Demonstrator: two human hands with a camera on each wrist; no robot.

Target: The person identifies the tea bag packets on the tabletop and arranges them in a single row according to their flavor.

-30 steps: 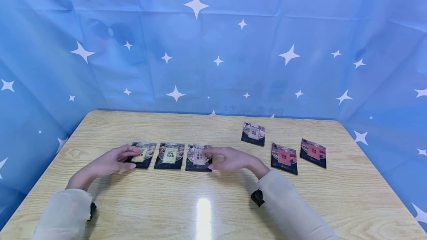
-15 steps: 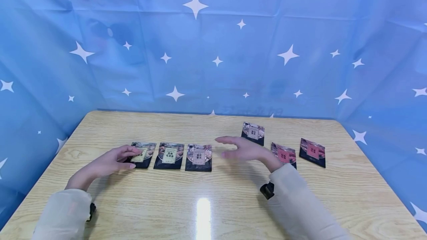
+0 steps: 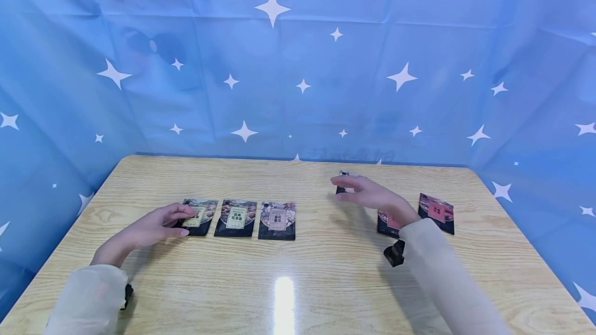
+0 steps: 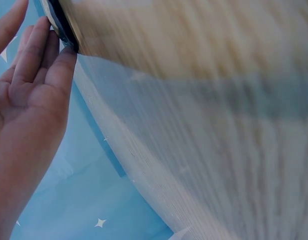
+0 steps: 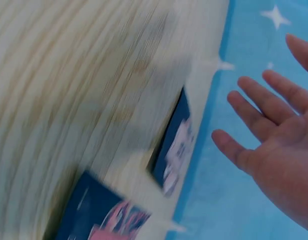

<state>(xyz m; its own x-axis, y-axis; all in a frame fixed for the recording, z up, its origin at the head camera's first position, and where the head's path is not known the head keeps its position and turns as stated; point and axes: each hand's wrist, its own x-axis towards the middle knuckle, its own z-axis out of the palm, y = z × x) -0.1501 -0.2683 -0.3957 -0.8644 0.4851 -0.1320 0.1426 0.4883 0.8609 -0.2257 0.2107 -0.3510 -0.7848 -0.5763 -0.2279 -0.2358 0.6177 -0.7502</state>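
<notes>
Right wrist: right hand [image 5: 278,135], released, apart from flowered packet [image 5: 175,147] (head: overlapping); left hand [image 3: 155,225] loosely touches yellow-labelled packet [image 3: 205,217].

Six dark, labelled sachets [image 3: 235,217] lie face up, three in a row.

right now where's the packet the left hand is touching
In the head view, the packet lies on the left of the table, leftmost in the row of three, beside the middle packet.

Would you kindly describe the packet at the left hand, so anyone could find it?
On the wooden table, find the row of three packets. It is the leftmost packet, with a yellow-green label, and the only one the left hand touches.
</notes>
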